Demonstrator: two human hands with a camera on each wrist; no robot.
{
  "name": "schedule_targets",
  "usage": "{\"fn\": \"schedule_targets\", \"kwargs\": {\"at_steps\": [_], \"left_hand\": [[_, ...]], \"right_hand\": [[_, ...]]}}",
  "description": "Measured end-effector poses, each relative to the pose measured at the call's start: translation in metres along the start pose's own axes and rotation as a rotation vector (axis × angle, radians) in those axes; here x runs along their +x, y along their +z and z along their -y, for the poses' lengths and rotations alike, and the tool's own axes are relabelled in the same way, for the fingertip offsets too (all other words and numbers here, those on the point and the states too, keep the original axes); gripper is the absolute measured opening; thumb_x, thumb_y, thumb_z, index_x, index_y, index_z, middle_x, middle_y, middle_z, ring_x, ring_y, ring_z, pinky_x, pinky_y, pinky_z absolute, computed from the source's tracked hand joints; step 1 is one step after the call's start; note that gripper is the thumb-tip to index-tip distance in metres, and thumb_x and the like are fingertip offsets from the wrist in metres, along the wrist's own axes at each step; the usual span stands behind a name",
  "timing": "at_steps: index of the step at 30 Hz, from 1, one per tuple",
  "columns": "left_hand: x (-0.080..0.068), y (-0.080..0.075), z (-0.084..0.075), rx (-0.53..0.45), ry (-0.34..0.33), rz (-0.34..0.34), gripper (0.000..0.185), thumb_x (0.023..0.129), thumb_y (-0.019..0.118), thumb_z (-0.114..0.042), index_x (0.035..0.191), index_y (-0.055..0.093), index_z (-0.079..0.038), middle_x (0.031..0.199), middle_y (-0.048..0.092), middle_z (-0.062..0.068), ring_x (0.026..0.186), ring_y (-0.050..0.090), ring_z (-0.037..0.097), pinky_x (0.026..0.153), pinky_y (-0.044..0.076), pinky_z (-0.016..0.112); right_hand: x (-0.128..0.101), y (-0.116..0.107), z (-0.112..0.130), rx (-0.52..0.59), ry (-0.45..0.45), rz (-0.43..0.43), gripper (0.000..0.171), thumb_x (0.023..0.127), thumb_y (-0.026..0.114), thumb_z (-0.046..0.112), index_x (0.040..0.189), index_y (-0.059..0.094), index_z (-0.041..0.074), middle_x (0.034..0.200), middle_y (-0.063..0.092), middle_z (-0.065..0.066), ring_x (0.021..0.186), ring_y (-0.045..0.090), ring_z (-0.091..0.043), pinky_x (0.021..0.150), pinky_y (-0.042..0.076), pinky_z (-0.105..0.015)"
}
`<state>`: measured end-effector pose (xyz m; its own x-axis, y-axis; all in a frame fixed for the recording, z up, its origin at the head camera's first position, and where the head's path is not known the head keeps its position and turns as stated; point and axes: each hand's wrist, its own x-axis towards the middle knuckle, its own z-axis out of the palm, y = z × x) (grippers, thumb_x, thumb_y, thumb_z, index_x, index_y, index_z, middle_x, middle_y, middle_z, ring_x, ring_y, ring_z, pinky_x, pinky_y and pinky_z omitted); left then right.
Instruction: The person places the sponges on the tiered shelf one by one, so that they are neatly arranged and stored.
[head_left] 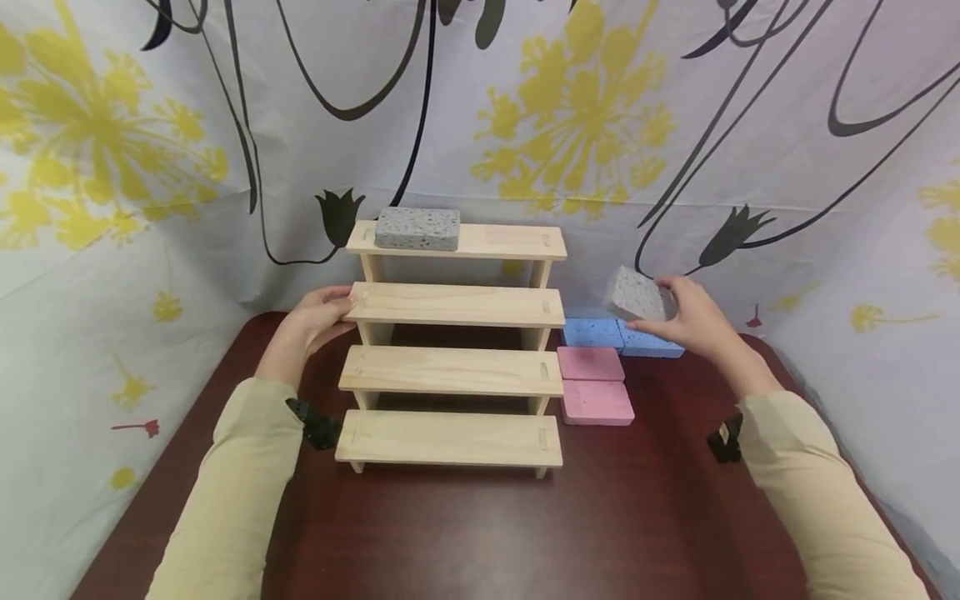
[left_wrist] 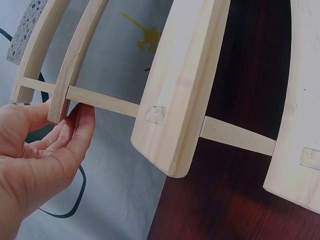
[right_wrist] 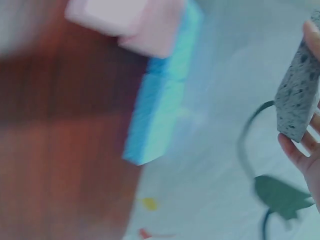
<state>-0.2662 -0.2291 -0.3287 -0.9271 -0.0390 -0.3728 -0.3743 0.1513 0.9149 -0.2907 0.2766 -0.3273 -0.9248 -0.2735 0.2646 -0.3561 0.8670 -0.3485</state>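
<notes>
A pale wooden four-step rack [head_left: 453, 371] stands on the table. My left hand [head_left: 318, 317] holds the left end of its second step from the top; in the left wrist view the thumb and fingers [left_wrist: 85, 132] lie around that plank's end. To the right of the rack, my right hand [head_left: 697, 321] grips a grey pumice stone [head_left: 641, 293] by its side, raised in the air and tilted. The same stone [right_wrist: 297, 92] shows at the edge of the right wrist view. A second grey pumice stone [head_left: 417, 229] lies on the top step's left part.
Two blue blocks [head_left: 592, 332] and two pink blocks [head_left: 597, 402] lie on the dark red table [head_left: 450, 533], right of the rack. A patterned cloth [head_left: 435, 150] hangs behind and at both sides.
</notes>
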Motion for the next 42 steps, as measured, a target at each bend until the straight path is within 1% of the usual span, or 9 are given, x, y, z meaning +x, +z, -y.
{"fn": "schedule_targets", "kwargs": {"at_steps": [3, 6, 8, 13, 20, 23, 30, 36, 42], "left_hand": [[0.0, 0.0, -0.001, -0.005, -0.001, -0.001, 0.055, 0.1, 0.038, -0.018, 0.149, 0.015, -0.005, 0.15, 0.026, 0.02, 0.134, 0.035, 0.028, 0.114, 0.033, 0.035], [0.001, -0.001, 0.0, -0.005, -0.006, -0.009, 0.055, 0.1, 0.038, -0.018, 0.149, 0.016, -0.006, 0.149, 0.028, 0.02, 0.133, 0.036, 0.027, 0.113, 0.034, 0.034], [0.001, -0.001, 0.001, -0.003, -0.005, -0.015, 0.055, 0.1, 0.038, -0.018, 0.149, 0.016, -0.006, 0.148, 0.029, 0.02, 0.133, 0.037, 0.027, 0.113, 0.035, 0.034], [0.0, 0.001, 0.003, -0.027, 0.014, -0.007, 0.055, 0.1, 0.037, -0.016, 0.149, 0.016, -0.005, 0.148, 0.029, 0.022, 0.133, 0.036, 0.029, 0.113, 0.034, 0.034], [-0.001, 0.0, 0.004, -0.04, 0.013, -0.019, 0.054, 0.099, 0.038, -0.015, 0.148, 0.018, -0.004, 0.148, 0.028, 0.022, 0.132, 0.036, 0.028, 0.113, 0.034, 0.035], [0.0, 0.001, 0.004, -0.048, 0.013, -0.02, 0.054, 0.099, 0.038, -0.015, 0.148, 0.018, -0.004, 0.147, 0.029, 0.022, 0.132, 0.036, 0.028, 0.113, 0.034, 0.035], [-0.001, 0.003, 0.004, -0.041, 0.006, -0.022, 0.053, 0.1, 0.037, -0.015, 0.148, 0.019, -0.004, 0.148, 0.028, 0.022, 0.134, 0.035, 0.029, 0.114, 0.034, 0.036], [0.0, 0.002, 0.009, -0.046, -0.007, -0.027, 0.053, 0.1, 0.038, -0.016, 0.148, 0.019, -0.005, 0.148, 0.029, 0.022, 0.134, 0.036, 0.029, 0.113, 0.034, 0.036], [0.003, 0.001, 0.006, -0.042, 0.0, -0.033, 0.052, 0.1, 0.037, -0.016, 0.148, 0.019, -0.005, 0.148, 0.03, 0.021, 0.134, 0.037, 0.029, 0.113, 0.034, 0.036]], "right_hand": [[0.012, -0.012, 0.024, 0.012, -0.018, -0.031, 0.081, 0.069, 0.08, 0.035, 0.128, 0.045, -0.007, 0.12, 0.051, -0.027, 0.105, 0.047, -0.038, 0.081, 0.044, -0.055], [0.024, -0.019, 0.047, 0.026, -0.069, -0.043, 0.08, 0.07, 0.08, 0.035, 0.131, 0.045, -0.004, 0.123, 0.051, -0.026, 0.107, 0.048, -0.037, 0.083, 0.045, -0.054], [0.031, -0.022, 0.061, 0.025, -0.106, -0.042, 0.08, 0.071, 0.079, 0.035, 0.133, 0.045, -0.003, 0.127, 0.05, -0.026, 0.112, 0.047, -0.038, 0.087, 0.044, -0.055], [0.052, -0.025, 0.094, -0.003, -0.177, 0.007, 0.081, 0.076, 0.076, 0.037, 0.14, 0.04, 0.003, 0.137, 0.044, -0.024, 0.125, 0.04, -0.04, 0.102, 0.037, -0.057], [0.088, -0.023, 0.135, -0.026, -0.201, 0.125, 0.08, 0.081, 0.066, 0.048, 0.144, 0.034, 0.011, 0.147, 0.035, -0.019, 0.135, 0.029, -0.039, 0.113, 0.025, -0.056], [0.102, -0.02, 0.143, -0.006, -0.22, 0.157, 0.08, 0.082, 0.065, 0.049, 0.144, 0.033, 0.009, 0.148, 0.034, -0.019, 0.137, 0.028, -0.038, 0.115, 0.023, -0.054], [0.123, -0.005, 0.158, 0.052, -0.247, 0.203, 0.077, 0.083, 0.067, 0.041, 0.143, 0.035, 0.005, 0.145, 0.038, -0.021, 0.134, 0.035, -0.037, 0.114, 0.029, -0.049], [0.132, 0.008, 0.165, 0.035, -0.241, 0.29, 0.076, 0.086, 0.064, 0.041, 0.144, 0.031, 0.004, 0.147, 0.036, -0.019, 0.136, 0.032, -0.035, 0.114, 0.028, -0.048], [0.136, 0.012, 0.163, 0.089, -0.217, 0.335, 0.073, 0.085, 0.066, 0.036, 0.143, 0.035, 0.004, 0.147, 0.037, -0.017, 0.136, 0.032, -0.034, 0.114, 0.029, -0.048]]}}
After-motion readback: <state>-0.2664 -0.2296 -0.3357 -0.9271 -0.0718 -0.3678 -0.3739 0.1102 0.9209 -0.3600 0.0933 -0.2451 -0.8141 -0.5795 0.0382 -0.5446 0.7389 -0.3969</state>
